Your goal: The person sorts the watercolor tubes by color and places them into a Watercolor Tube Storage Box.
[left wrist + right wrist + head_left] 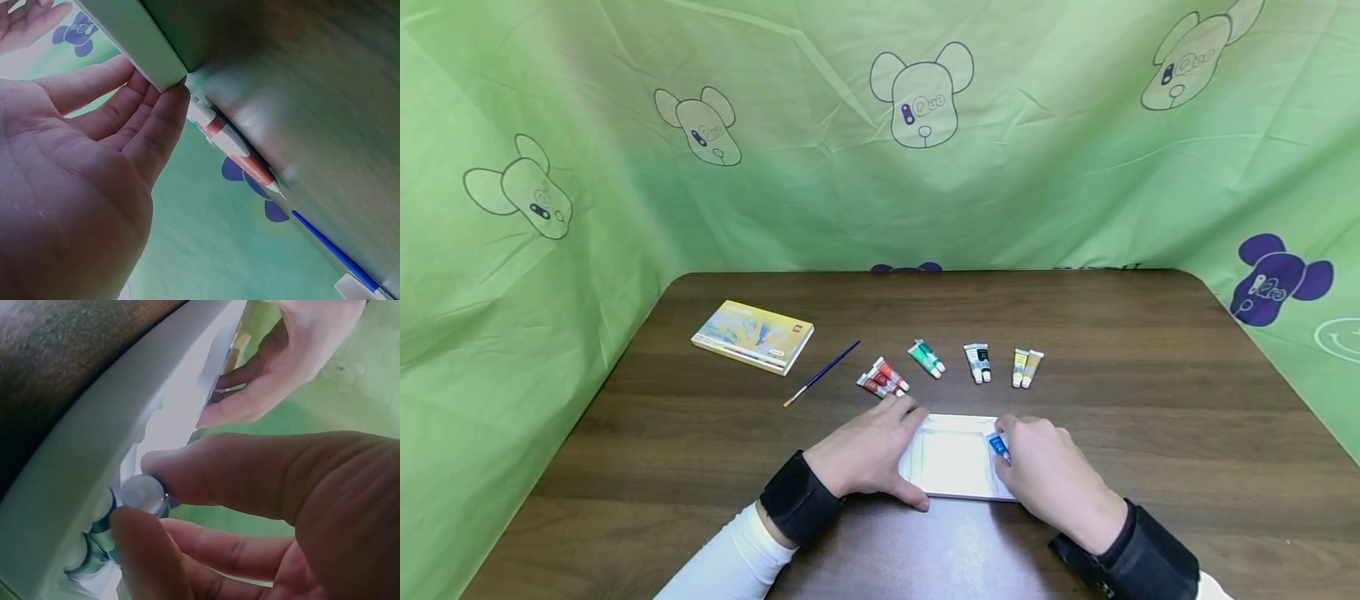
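Outlined animal head [924, 117]: at 12 o'clock in your head view, on the green cloth [805, 217]; you can make out what looks like "Qee".
Other outlined heads [1193, 67]: the same wording at your 2, between 10 and 11, and between 9 and 10 o'clock.
Purple head [1273, 279]: "Qee" again, your 3 o'clock.
Smiley sign [1341, 342]: just past it.
Yellow box [752, 329]: red logo [797, 328], too small for you to read.
Blue tube [998, 447]: print too small.

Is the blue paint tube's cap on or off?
On: the blue paint tube, pinched by the right hand, shows its round white cap in the right wrist view.
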The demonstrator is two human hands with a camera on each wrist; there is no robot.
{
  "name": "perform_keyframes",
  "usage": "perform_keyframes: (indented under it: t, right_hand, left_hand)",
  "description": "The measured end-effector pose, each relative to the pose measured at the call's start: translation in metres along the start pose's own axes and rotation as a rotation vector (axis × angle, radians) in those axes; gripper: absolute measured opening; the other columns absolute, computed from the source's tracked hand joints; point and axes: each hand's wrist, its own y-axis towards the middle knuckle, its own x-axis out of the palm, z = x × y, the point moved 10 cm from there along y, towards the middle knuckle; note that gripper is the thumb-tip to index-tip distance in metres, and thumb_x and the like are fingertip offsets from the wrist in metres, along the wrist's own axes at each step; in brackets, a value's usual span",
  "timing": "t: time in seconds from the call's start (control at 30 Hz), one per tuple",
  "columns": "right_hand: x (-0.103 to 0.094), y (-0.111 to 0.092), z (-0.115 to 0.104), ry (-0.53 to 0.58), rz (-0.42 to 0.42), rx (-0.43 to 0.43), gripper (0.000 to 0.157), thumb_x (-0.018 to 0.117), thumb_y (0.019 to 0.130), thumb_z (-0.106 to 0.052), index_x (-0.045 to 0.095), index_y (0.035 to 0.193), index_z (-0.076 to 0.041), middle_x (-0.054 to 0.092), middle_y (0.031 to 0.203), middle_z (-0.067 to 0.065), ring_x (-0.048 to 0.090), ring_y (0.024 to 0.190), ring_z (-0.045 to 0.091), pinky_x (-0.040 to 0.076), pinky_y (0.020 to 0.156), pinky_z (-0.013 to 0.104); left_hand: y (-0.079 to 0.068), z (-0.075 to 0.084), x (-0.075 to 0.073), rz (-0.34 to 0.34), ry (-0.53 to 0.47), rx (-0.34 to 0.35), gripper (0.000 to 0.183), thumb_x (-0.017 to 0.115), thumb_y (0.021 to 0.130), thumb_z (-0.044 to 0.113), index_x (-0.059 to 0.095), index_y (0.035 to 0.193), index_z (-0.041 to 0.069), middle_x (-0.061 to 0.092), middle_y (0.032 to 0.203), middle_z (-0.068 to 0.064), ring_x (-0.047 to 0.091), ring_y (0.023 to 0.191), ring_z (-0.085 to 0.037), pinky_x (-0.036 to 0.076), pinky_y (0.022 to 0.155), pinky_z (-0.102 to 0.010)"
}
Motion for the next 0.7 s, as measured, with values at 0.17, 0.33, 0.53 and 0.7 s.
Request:
perform_keyframes:
  t: [0.17,0.33,0.53,0.7]
  right_hand:
    - [0.0009,-0.003,-0.0039,-0.05,-0.005,-0.01,0.027,0.071,0.074,-0.014,0.066,0.098,-0.003,0.064,0.081,0.012,0.061,0.071,0.024,0.052,0.061,0.043]
    - [0.0021,-0.0048,-0.0076,-0.085,-0.016,-0.029,0.015,0.071,0.074,-0.012,0.067,0.088,-0.009,0.056,0.072,0.007,0.054,0.063,0.02,0.048,0.054,0.04]
    - [0.0018,-0.006,-0.0099,-0.104,-0.004,-0.032,0.012,0.071,0.074,-0.013,0.067,0.085,-0.009,0.054,0.069,0.007,0.055,0.06,0.021,0.048,0.052,0.04]
    - [0.0032,-0.0058,-0.0105,-0.09,0.001,-0.033,0.008,0.071,0.074,-0.012,0.065,0.079,-0.01,0.051,0.064,0.003,0.05,0.056,0.018,0.045,0.049,0.038]
  left_hand:
    - [0.0004,0.0008,-0.0007,0.002,0.002,0.002,0.105,0.07,0.059,0.073,0.047,0.138,0.007,0.049,0.125,-0.003,0.044,0.111,-0.014,0.04,0.098,-0.026]
    - [0.0007,0.0006,-0.0006,0.0,-0.002,-0.001,0.106,0.07,0.058,0.072,0.046,0.138,0.007,0.049,0.126,-0.003,0.044,0.111,-0.014,0.04,0.098,-0.026]
    - [0.0004,0.0,0.0002,-0.01,-0.005,-0.007,0.105,0.07,0.059,0.072,0.045,0.139,0.007,0.048,0.127,-0.003,0.044,0.113,-0.015,0.04,0.099,-0.026]
    - [0.0002,-0.0002,0.0004,-0.009,-0.01,-0.007,0.106,0.07,0.059,0.072,0.045,0.139,0.007,0.048,0.128,-0.004,0.044,0.113,-0.015,0.04,0.099,-0.027]
